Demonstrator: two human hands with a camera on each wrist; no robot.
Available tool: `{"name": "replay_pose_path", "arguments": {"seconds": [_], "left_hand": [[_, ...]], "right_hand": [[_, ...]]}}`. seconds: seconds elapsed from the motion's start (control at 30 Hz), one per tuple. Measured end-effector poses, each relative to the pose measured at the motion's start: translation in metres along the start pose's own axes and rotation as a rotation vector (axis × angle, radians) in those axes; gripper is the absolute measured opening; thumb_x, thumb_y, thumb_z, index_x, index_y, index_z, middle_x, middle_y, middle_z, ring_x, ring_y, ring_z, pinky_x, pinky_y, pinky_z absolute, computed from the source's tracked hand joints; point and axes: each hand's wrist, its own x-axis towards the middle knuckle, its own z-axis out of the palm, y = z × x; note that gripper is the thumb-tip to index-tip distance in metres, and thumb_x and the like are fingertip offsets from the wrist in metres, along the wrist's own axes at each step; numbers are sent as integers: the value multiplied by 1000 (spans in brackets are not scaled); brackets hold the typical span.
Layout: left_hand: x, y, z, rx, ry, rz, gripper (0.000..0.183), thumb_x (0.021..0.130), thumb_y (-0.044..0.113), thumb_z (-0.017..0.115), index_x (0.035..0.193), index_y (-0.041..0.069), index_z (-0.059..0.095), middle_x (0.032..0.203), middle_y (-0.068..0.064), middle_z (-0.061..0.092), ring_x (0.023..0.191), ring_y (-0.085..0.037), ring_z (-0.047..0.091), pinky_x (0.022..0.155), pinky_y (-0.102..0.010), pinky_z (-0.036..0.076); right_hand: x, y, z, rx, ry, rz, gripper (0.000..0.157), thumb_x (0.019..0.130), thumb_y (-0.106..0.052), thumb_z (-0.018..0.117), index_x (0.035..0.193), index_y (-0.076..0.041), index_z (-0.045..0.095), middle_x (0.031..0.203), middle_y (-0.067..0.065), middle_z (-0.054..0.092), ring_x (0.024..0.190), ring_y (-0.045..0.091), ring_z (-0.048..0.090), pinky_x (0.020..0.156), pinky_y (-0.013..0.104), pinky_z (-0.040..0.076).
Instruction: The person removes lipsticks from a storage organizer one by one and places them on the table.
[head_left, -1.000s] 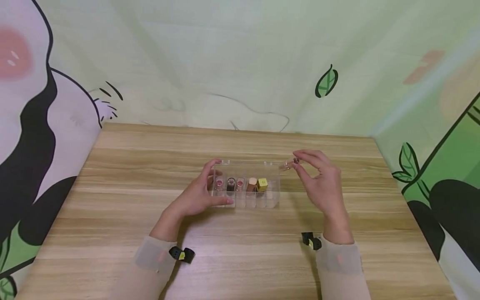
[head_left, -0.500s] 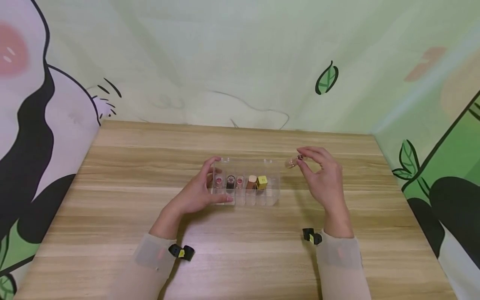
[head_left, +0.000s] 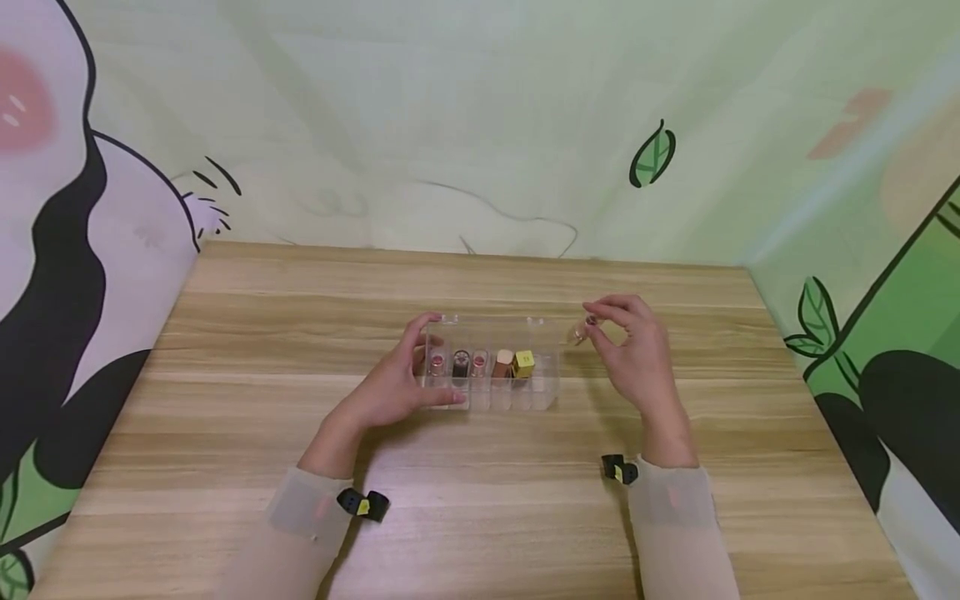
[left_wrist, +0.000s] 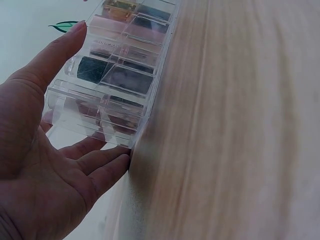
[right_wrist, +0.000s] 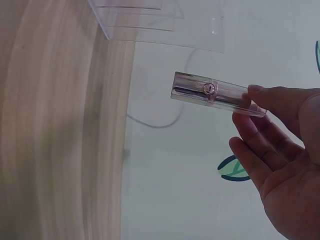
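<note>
probably light and rigid, with glossy walls apt to slip under dry skin: a lipstick tube [right_wrist: 217, 95] in clear plastic. likely to scuff or crack from a drop, hardly from a gentle squeeze. best taken by one end between thumb and fingertips, leaving the long body free; likely steadier against swivelling if held nearer the seam at the middle. pinched in just that way, by one end, in the right hand [head_left: 639, 358]. too small and glossy to say for certain, cap or base in the grip. held in the air with the free end aimed at about eight o'clock in the head view, near the clear case [head_left: 500, 398] but apart from it, between two and three o'clock from the case's middle. gripped at about nine o'clock by the left hand [head_left: 386, 387], thumb across the front and fingers behind: the case, on the wooden table [head_left: 480, 517]. ranged inside in slots: a row of cosmetics [head_left: 461, 365], with a yellow piece [head_left: 523, 364] nearest three o'clock.
</note>
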Motion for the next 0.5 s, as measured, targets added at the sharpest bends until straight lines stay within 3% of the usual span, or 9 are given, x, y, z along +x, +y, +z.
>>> {"name": "replay_pose_path", "arguments": {"seconds": [0.23,0.5], "left_hand": [[0,0,0,-1,3,1,116,71,47,95,158,42,18,149,-2,50,148,-44,42,122,-62,31],[1,0,0,-6,2,2,117,71,47,95,158,41,18,150,-3,49,149,-43,42,122,-61,32]], "right_hand": [[0,5,9,9,-86,60,26,92,-1,77,118,-2,76,120,16,67,114,39,64,100,56,51],[0,8,17,-8,-144,73,26,92,-3,76,118,-2,75,121,16,67,110,37,65,98,56,51]]}}
